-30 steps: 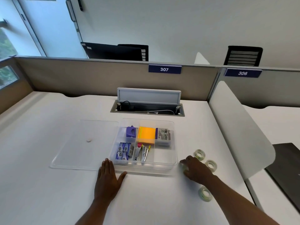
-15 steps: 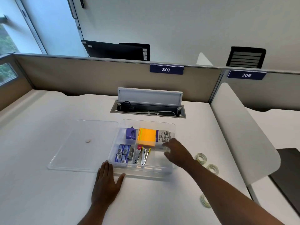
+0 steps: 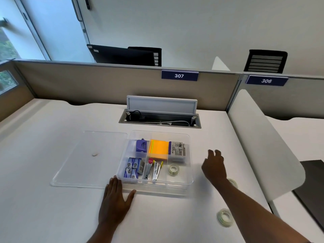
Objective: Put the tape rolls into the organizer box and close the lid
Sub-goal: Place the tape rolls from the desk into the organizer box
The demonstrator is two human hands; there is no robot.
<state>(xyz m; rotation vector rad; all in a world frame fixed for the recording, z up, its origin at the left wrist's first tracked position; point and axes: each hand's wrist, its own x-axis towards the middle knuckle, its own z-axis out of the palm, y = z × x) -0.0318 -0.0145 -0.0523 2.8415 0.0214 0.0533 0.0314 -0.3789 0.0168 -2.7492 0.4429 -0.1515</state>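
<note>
Clear plastic makes up the organizer box (image 3: pixel 190 179), which sits open on the white desk (image 3: pixel 43 207) with its lid (image 3: pixel 84 158) lying flat just to its left; 1 tape roll (image 3: pixel 173 169) lies in the front right compartment, beside the staplers (image 3: pixel 154 170). From the head view, the only one, the left hand (image 3: pixel 114 202) rests flat on the desk, touching the box's front left corner, fingers spread and holding nothing; the right hand (image 3: pixel 213 168) hovers just right of the box, its grip loose and empty. A second roll (image 3: pixel 233 183) peeks out from behind the right wrist, and a third roll (image 3: pixel 225 217) lies nearer on the desk. Judging the next pick: pinch a roll across its rim, lift it clear of the box wall, and set it beside the first; keep the left hand bracing the box.
</note>
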